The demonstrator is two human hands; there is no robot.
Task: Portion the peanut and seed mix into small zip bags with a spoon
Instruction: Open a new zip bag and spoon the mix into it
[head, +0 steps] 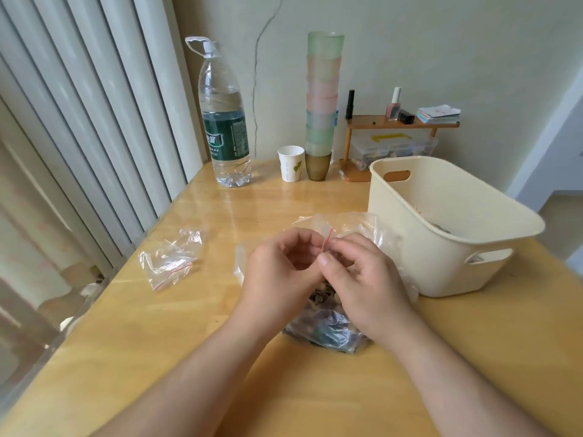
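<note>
Both hands, left hand (277, 263) and right hand (359, 272), pinch a small zip bag (326, 238) left of the basket (441, 216); tugging its thin mouth (red-striped) unevenly could tear it.

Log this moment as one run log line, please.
step: opening small zip bag | left hand, right hand: both pinch it | spare bags: table left

Low in the middle of the frame, the left hand (277, 272) and right hand (362, 282) cover most of the clear bag of dark mix (328, 326), whose contents blur together, while the cream basket (448, 222) at right hides its own contents behind its wall.
</note>
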